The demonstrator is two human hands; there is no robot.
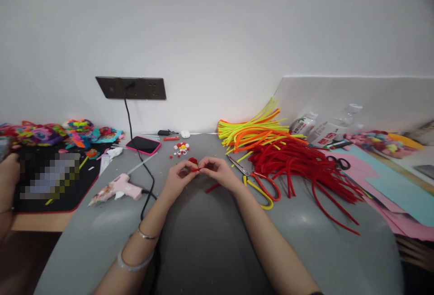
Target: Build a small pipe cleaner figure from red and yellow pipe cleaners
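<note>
Over the middle of the grey table (200, 250), my left hand (179, 176) and my right hand (217, 172) meet at the fingertips. Both are closed in a pinch on a red pipe cleaner (213, 188), whose loose end trails out below my right hand. A small red coiled piece (193, 161) shows just above the fingertips; whether it joins the pipe cleaner I cannot tell. Right of my right hand lie scissors (249, 173) with red and yellow handles. Behind my hands is a small cluster of white, red and yellow round pieces (182, 147).
A pink glue gun (120, 187) with a black cord and a pink-edged phone (143, 145) lie left. Red pipe cleaners (298, 164) and yellow-orange ones (251, 130) pile up right, before two bottles (334, 125). Another person's hand (9, 173) is at far left.
</note>
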